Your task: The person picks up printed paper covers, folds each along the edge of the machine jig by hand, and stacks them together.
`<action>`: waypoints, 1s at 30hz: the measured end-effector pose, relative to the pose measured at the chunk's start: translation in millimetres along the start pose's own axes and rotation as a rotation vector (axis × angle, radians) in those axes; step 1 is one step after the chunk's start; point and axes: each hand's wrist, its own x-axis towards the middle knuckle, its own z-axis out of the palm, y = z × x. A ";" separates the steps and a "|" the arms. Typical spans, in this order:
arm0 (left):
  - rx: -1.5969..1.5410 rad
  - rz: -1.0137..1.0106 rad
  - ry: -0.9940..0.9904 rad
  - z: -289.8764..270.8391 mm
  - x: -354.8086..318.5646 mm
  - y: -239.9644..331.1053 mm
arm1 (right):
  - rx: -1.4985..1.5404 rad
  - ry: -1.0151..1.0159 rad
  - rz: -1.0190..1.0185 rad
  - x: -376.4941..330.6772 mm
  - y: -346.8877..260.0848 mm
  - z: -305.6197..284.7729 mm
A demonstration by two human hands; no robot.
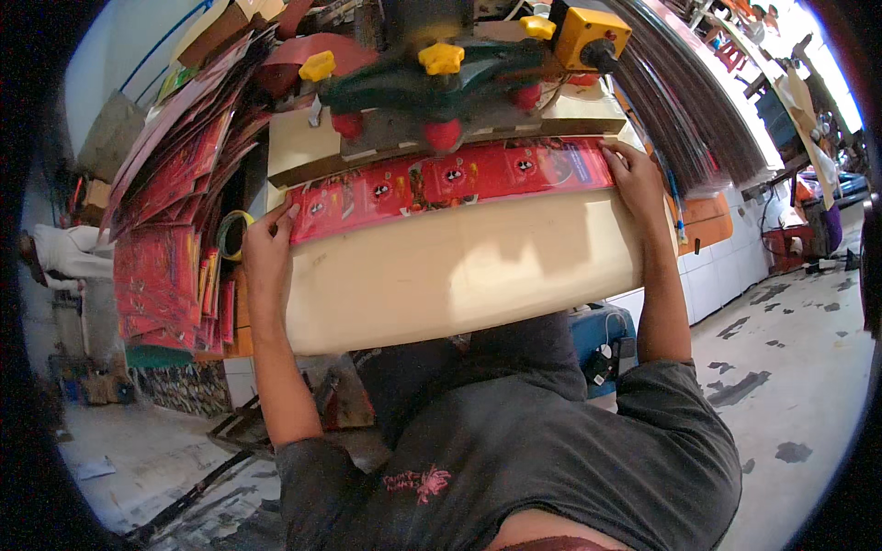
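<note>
The step in hand looks like lining up a red printed strip (450,179), which lies flat along the far part of the cream bench (386,285), its long back edge close against the pale blocks (308,151). The left hand (269,241) has its fingers at the strip's left end, and the right hand (634,179) has its fingers over the right end; both are bent and in contact, but whether they pinch the strip or only press and steady it, I cannot tell. Just beyond stands a dark green machine casting (386,83) with yellow knobs (441,59) and red feet (441,135); whether any foot touches the strip is unclear. As I judge it, the next move calls for even guidance from both ends, keeping the strip straight and flat, with the fingers clear of the casting.
</note>
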 end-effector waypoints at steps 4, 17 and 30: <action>-0.005 0.044 0.046 1.8 -1.6 -3.5 | 0.071 0.046 -0.012 -7.2 -10.1 -0.4; -0.015 0.084 0.190 12.8 -0.8 -23.5 | 0.350 0.034 -0.141 2.0 16.9 7.9; -0.103 0.125 0.184 -6.0 -33.6 10.0 | 0.388 0.083 -0.136 -16.0 33.4 -12.4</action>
